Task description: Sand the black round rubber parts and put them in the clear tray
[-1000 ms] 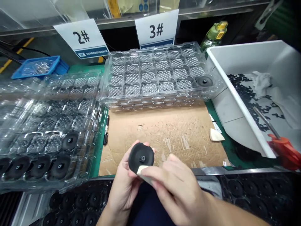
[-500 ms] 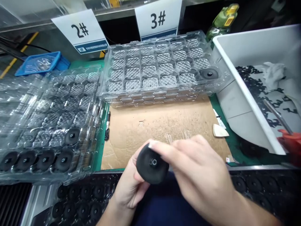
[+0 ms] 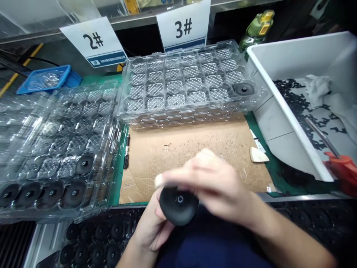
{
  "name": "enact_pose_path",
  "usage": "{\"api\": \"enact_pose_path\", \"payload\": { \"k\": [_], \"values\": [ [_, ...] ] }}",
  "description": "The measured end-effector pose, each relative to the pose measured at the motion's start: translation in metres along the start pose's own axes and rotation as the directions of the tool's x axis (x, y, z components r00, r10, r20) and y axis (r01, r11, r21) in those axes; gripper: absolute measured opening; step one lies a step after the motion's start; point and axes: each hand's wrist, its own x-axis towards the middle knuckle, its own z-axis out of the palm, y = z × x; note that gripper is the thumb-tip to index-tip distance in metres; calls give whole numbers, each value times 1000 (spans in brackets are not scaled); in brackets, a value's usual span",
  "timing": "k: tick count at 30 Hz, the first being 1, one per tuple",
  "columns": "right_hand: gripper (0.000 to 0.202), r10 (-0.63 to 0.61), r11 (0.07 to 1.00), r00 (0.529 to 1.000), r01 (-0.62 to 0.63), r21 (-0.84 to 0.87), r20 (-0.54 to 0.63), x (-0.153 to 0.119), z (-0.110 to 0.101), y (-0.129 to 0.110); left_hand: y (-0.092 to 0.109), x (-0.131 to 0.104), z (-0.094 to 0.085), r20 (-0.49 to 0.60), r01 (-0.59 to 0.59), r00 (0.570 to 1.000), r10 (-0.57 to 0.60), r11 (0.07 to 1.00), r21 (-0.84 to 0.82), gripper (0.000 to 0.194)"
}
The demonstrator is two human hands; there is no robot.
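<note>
A round black part (image 3: pixel 179 211), dish-shaped with a small metal ring at its centre, is gripped at its left side and from beneath by my left hand (image 3: pixel 152 227). Across its upper edge lies my right hand (image 3: pixel 214 182), blurred by motion, with a whitish fingertip at the far left. Whether those fingers grip the rim or only brush it I cannot tell. Both hands are over the near edge of a brown cardboard sheet (image 3: pixel 167 163). A similar black part (image 3: pixel 243 89) sits in the front right pocket of a clear plastic tray (image 3: pixel 178 109) behind the sheet.
More clear trays (image 3: pixel 96 178) stand at left, several black parts in their near pockets. A grey bin (image 3: pixel 290 130) at right contains small black scraps and a red-handled tool (image 3: pixel 340 163). A pen (image 3: pixel 126 150), white wedge (image 3: pixel 259 155), blue basket (image 3: pixel 67 80) and green bottle (image 3: pixel 258 31) surround the sheet.
My right hand has swept left across the top of the black part, its fingers now further over the rim. The part has tipped and dropped slightly in my left hand.
</note>
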Motion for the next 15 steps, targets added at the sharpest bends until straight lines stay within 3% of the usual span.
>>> {"api": "enact_pose_path", "payload": {
  "k": [1, 3, 6, 9, 12, 15],
  "values": [
    [27, 131, 991, 989, -129, 27, -70, -3, -1, 7, 2, -1, 2, 46, 21, 999, -19, 999, -33, 44],
    [26, 369, 929, 911, -357, 97, -186, -14, -1, 21, 8, -3, 6, 148, 60, 988, -45, 993, -100, 46],
    [25, 565, 824, 805, -536, 184, -183, -40, 9, 38, 13, -4, 6, 198, 71, 979, -42, 988, -139, 47],
    [29, 634, 772, 763, -618, 145, -124, -65, 29, 56, 14, -2, 4, 186, 80, 981, -54, 987, -139, 49],
    [32, 637, 771, 766, -634, 69, -83, -80, 48, 72, 15, 0, 4, 184, 95, 981, -68, 985, -142, 49],
    [36, 639, 768, 761, -640, 31, -117, -81, 55, 77, 15, 1, 6, 179, 118, 979, -93, 984, -136, 46]
  ]
}}
